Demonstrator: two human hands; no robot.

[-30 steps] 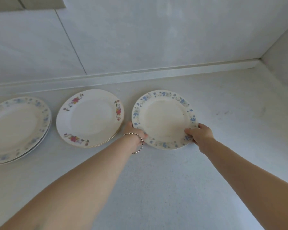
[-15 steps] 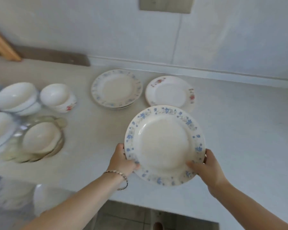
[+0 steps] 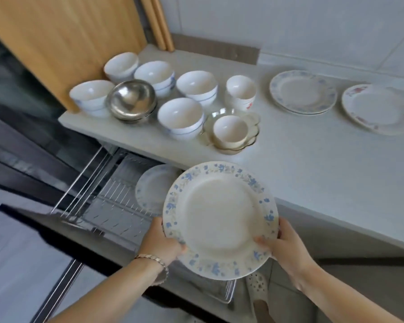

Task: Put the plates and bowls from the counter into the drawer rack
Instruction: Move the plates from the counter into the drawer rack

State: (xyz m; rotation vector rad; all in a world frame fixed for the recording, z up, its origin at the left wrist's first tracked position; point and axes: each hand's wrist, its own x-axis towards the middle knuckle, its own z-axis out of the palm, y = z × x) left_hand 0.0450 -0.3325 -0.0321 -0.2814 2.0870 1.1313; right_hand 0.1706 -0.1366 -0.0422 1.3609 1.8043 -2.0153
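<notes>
I hold a blue-flowered plate (image 3: 219, 217) in front of the counter's edge, above the open drawer rack (image 3: 107, 201). My left hand (image 3: 160, 241) grips its lower left rim and my right hand (image 3: 285, 243) grips its lower right rim. One blue-rimmed plate (image 3: 151, 190) stands in the wire rack, partly hidden behind the held plate. On the counter (image 3: 313, 164) lie a stack of blue-flowered plates (image 3: 303, 92) and a red-flowered plate (image 3: 380, 108). Several white bowls (image 3: 181, 115) and a steel bowl (image 3: 131, 99) stand at the counter's left end.
A small cup sits in a glass dish (image 3: 232, 131) near the counter's front edge. A wooden panel (image 3: 63, 43) rises at the left behind the bowls. The dark drawer front (image 3: 56, 231) juts out toward me. A slippered foot (image 3: 258, 292) shows below the plate.
Both hands lifted the blue-flowered plate off the counter and carried it toward me and down past the counter's edge, over the open drawer. My view swung left and down.
</notes>
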